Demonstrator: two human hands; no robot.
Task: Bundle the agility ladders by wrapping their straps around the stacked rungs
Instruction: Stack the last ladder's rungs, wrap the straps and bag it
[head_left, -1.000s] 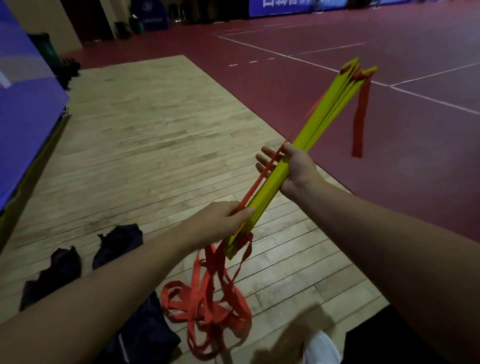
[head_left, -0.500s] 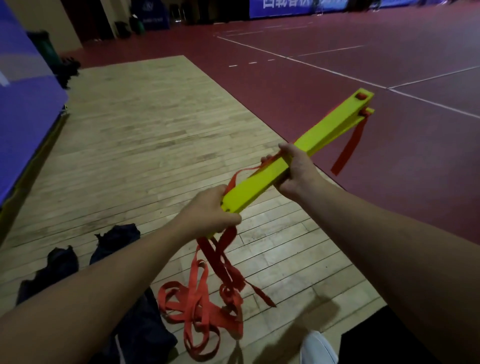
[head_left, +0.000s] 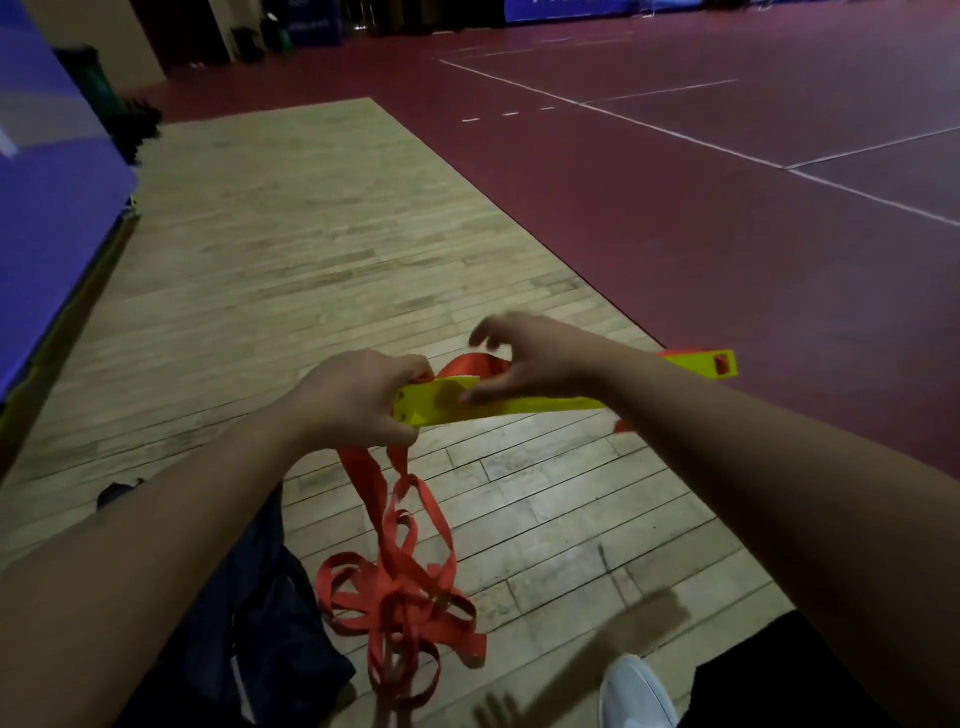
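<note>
Left hand (head_left: 358, 400) clamped on the near end of the stacked yellow rungs (head_left: 540, 405), right hand (head_left: 535, 364) spread loose — thumb touching them, rungs held level mid-air, red strap (head_left: 395, 587) trailing to the floor (head_left: 311, 260).

Smooth yellow plastic rungs (head_left: 519, 402), matt red woven straps (head_left: 405, 587), worn wooden floorboards (head_left: 311, 270).

Your left hand (head_left: 358, 400) gripping the left end of the stacked rungs (head_left: 519, 404), your right hand (head_left: 535, 364) just beside it over the stack, straps (head_left: 405, 587) hanging below onto the floorboards (head_left: 311, 260), bag (head_left: 270, 623) left of that pile, shoe (head_left: 634, 691) right of it.
</note>
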